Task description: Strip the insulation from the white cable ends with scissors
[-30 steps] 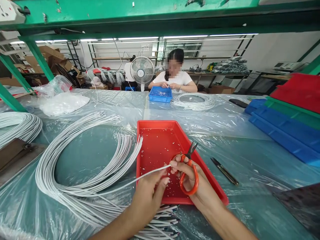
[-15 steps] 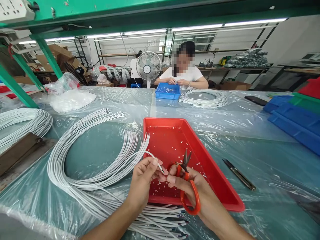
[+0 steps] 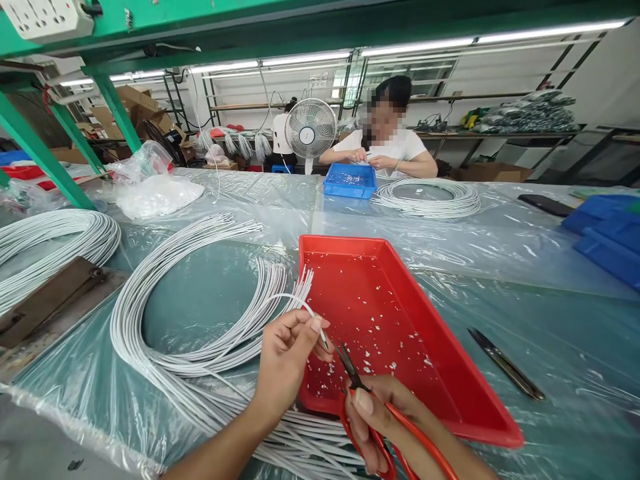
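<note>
Between thumb and fingers, my left hand (image 3: 291,357) pinches the end of a white cable (image 3: 301,301), where a short dark wire tip shows. My right hand (image 3: 385,417) is closed on orange-handled scissors (image 3: 356,379), whose dark blades point up and left, close to the cable end. Both hands are over the near part of a red tray (image 3: 360,293) scattered with small white scraps. To the left lies a large coil of white cables (image 3: 131,313); the held cable curves out of it. More cable ends run under my forearms.
Metal snips or tweezers (image 3: 507,363) lie right of the tray. Across the table, a person in white works over a blue tray (image 3: 350,181), beside another cable coil (image 3: 430,198). A metal block (image 3: 53,300) and a second coil (image 3: 95,237) stand left; blue bins (image 3: 607,233) right.
My right hand has turned the scissors from upright to pointing left and brought the blades near the cable end. Its fingers have left the wire tip. The view has shifted slightly.
</note>
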`<move>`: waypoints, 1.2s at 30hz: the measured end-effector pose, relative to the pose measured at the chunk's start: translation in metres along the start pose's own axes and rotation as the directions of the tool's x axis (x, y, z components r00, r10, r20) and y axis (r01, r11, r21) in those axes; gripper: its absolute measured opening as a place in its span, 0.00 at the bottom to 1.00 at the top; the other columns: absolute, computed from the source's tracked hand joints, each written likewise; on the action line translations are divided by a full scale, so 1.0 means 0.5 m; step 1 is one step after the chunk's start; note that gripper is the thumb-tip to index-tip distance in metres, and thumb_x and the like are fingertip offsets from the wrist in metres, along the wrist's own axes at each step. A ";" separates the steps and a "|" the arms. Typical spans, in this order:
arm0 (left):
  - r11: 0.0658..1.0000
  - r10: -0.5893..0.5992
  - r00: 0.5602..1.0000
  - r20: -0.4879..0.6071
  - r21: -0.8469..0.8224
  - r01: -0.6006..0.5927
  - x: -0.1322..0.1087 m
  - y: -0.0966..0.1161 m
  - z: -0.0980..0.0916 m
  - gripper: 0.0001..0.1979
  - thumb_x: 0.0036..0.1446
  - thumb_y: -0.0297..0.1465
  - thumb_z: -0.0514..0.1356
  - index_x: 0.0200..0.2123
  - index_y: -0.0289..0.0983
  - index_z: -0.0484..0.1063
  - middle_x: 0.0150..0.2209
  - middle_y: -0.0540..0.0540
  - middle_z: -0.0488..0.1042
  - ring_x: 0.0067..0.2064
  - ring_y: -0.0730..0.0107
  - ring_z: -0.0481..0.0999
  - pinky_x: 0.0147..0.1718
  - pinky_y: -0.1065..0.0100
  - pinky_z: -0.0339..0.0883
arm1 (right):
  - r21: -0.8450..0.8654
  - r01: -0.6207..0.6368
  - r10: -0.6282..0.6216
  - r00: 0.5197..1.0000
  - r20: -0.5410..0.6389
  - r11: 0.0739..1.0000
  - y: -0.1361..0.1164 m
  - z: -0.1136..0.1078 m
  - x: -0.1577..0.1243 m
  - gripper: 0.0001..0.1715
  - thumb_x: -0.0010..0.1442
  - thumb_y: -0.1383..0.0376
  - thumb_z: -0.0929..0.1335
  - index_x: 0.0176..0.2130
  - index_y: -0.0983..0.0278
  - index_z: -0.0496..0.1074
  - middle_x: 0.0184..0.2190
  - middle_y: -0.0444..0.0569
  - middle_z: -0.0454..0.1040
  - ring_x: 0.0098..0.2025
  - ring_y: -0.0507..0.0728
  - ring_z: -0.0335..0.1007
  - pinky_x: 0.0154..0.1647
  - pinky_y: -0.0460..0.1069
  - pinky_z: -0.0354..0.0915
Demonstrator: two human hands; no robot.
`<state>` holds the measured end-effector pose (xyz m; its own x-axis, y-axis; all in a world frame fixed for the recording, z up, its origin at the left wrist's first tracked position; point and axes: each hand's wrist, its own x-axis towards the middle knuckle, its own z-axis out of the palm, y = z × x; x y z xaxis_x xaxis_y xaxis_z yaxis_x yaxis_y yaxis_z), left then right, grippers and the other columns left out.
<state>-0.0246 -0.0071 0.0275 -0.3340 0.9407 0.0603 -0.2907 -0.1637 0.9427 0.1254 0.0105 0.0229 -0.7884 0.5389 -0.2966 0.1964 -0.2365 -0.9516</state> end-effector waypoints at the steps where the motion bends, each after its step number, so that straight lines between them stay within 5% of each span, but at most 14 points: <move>1: 1.000 0.000 1.000 -0.001 0.007 0.000 0.000 0.000 0.000 0.09 0.54 0.33 0.59 0.27 0.33 0.72 0.17 0.53 0.70 0.19 0.78 0.69 0.22 0.76 0.63 | 0.016 -0.015 0.015 1.000 -0.002 1.000 0.002 -0.001 0.001 0.30 0.54 0.41 0.60 0.20 0.64 0.59 0.12 0.41 0.62 0.14 0.47 0.54 0.16 0.43 0.52; 21: 0.993 0.026 0.999 0.026 0.115 -0.029 -0.005 0.004 -0.003 0.09 0.56 0.33 0.58 0.34 0.34 0.75 0.18 0.53 0.68 0.20 0.79 0.68 0.23 0.77 0.62 | 0.117 -0.147 0.148 0.989 0.001 0.982 0.014 -0.006 0.000 0.31 0.52 0.40 0.60 0.21 0.64 0.60 0.09 0.38 0.60 0.10 0.44 0.53 0.12 0.39 0.50; 36: 0.992 -0.030 0.997 0.067 0.128 0.021 -0.005 0.008 -0.001 0.12 0.55 0.35 0.57 0.34 0.32 0.75 0.17 0.53 0.68 0.20 0.75 0.70 0.23 0.75 0.61 | 0.034 -0.107 0.107 0.994 -0.019 0.994 0.002 -0.007 0.003 0.31 0.51 0.40 0.61 0.18 0.64 0.58 0.08 0.38 0.58 0.10 0.45 0.50 0.11 0.41 0.48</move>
<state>-0.0255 -0.0106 0.0308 -0.2640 0.9630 0.0544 -0.1800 -0.1045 0.9781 0.1265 0.0136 0.0213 -0.7514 0.5259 -0.3986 0.2593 -0.3201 -0.9112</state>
